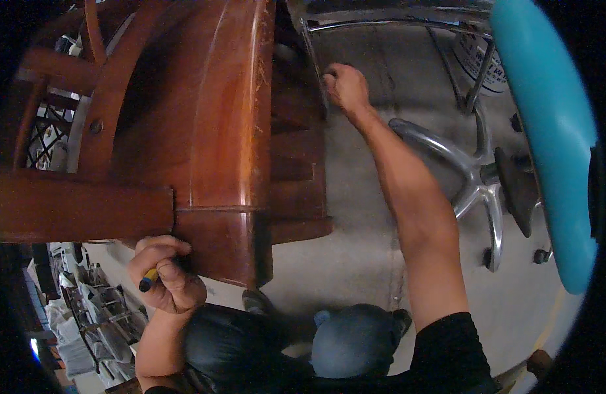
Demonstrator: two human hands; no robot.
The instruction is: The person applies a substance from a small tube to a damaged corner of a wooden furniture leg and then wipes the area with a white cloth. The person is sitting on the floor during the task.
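Note:
A large reddish-brown wooden chair point(224, 118) fills the left and middle, its glossy seat edge scuffed. At its near lower corner is my left hand point(168, 276), fingers curled around a short yellow rod with a dark end point(147, 281); what kind of tool it is does not show clearly. My right arm stretches far forward along the chair's right side. My right hand point(347, 85) is closed there, close to a thin chrome bar point(314, 56). Something dark shows at its fingertips, too small to name.
To the right stands a chrome swivel-chair base point(477, 174) on castors, with a turquoise padded surface point(546, 131) beside it. A white printed bucket point(483, 62) sits at the far right. Piled wrapped furniture point(86, 322) lies at lower left. My knees point(355, 338) are close below.

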